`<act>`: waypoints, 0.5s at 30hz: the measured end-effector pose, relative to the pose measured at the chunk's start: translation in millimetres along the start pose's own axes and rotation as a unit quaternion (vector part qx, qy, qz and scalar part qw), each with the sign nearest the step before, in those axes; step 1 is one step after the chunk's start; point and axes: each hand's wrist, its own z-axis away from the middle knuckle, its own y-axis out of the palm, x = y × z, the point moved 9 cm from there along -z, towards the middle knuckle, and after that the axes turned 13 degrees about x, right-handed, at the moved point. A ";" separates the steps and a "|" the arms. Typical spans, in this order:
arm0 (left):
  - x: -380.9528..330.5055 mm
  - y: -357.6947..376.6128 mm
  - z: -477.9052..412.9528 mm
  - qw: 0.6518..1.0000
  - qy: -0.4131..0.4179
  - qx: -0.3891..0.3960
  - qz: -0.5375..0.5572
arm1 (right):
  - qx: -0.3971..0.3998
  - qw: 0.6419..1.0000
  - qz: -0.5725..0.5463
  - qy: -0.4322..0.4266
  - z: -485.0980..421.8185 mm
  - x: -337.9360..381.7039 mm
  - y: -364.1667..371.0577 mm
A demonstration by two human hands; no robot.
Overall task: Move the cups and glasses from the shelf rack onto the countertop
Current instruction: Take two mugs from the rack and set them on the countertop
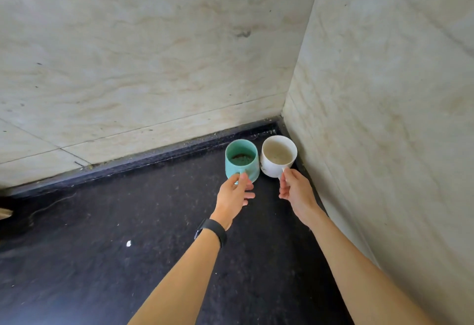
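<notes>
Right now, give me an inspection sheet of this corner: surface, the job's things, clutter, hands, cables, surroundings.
Surface: dark speckled stone countertop, dusty, grit along the back edge.
Job's things: mint-green ceramic mug and white ceramic mug side by side in the corner, upright, both with residue inside; whether the two mugs touch is unclear.
Clutter: small white fleck on the countertop; pale object at the left edge, unidentifiable.
Hands: left hand on the green mug's handle; right hand pinching the white mug's handle; black wristband on the left wrist.
Cables: nothing seen.
Surroundings: beige marbled wall tiles behind and to the right; shelf rack not in view.
</notes>
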 end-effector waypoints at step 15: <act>-12.9 -22.2 -56.0 0.998 -0.006 0.016 -0.056 | 0.000 1.000 0.011 -0.015 -81.0 12.9 7.5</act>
